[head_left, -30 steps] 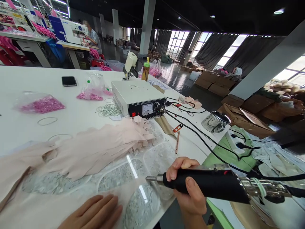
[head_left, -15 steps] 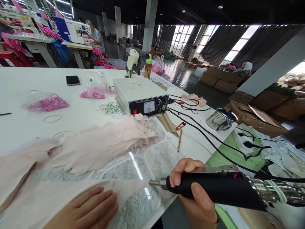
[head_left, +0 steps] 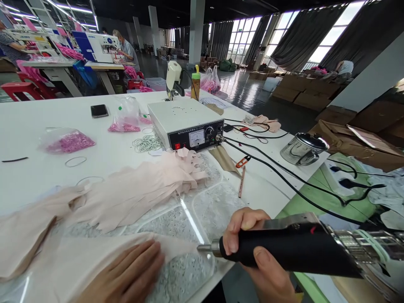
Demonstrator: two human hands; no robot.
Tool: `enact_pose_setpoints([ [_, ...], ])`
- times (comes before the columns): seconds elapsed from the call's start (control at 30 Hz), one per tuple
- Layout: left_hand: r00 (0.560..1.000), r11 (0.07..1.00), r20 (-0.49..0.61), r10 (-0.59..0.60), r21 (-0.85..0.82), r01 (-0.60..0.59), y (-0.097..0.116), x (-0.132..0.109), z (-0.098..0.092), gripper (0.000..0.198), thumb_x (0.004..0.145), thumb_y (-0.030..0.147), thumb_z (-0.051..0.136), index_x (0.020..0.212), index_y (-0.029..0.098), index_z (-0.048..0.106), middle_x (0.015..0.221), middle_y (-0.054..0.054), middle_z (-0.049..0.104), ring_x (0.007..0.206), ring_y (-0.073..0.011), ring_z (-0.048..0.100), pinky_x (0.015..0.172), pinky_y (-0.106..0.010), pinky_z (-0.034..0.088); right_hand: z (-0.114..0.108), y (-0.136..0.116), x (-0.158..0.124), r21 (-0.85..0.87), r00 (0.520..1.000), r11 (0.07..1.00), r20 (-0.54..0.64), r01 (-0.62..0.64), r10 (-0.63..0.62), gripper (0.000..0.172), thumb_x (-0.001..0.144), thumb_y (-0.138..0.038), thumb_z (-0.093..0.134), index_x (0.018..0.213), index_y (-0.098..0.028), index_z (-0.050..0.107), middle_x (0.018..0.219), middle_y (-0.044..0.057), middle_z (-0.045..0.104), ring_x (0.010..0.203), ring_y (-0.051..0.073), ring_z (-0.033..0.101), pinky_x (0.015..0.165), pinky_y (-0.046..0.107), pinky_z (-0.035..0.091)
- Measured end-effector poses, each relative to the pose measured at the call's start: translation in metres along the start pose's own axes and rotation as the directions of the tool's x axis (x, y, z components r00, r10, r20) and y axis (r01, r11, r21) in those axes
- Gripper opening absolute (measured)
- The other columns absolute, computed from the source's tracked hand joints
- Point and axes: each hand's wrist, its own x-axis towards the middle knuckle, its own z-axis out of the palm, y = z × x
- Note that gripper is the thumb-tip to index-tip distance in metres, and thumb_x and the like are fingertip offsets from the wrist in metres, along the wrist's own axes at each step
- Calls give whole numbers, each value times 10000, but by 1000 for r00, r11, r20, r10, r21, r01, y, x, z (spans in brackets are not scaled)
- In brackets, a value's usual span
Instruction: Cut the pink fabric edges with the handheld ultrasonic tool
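Observation:
My right hand is wrapped round the thick black body of a handheld ultrasonic welder. Its metal tip points left and meets the narrow end of a pale pink fabric piece. On that fabric my left hand lies flat, fingers stretched out and slightly blurred. Beneath is a clear sheet over a grey marbled surface. A heap of similar pale pink fabric pieces lies just beyond, with more folded fabric at the left.
A white control box stands at the table's middle, its black cable running right to the tool. Orange thread snips, a pencil, a steel mug, bags of pink pieces and a phone lie about.
My left hand has slid slightly right on the fabric, whose edge has shifted near it. The welder stays in my right hand with its tip at the fabric's end. The view has turned slightly.

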Motion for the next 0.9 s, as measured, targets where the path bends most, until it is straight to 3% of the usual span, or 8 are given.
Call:
enact_pose_setpoints([
  [0.53, 998, 998, 24, -54, 35, 53, 8, 17, -7, 420, 1049, 401, 484, 1449, 278, 522, 1363, -10, 648, 1300, -191, 573, 1127, -252, 418, 6, -10, -16, -19, 995, 998, -77, -60, 58, 219, 861, -478, 624, 971, -295, 578, 825, 10, 553, 536, 125, 504, 489, 282, 432],
  [0.9, 997, 986, 3, -78, 146, 76, 21, 21, -1, 462, 1033, 515, 466, 1456, 331, 506, 1308, -32, 645, 1252, -230, 586, 1075, -301, 460, -1, -11, -16, 24, 998, 998, -8, -56, 56, 234, 850, -487, 694, 957, -289, 632, 818, 8, 616, 529, 122, 554, 495, 291, 493],
])
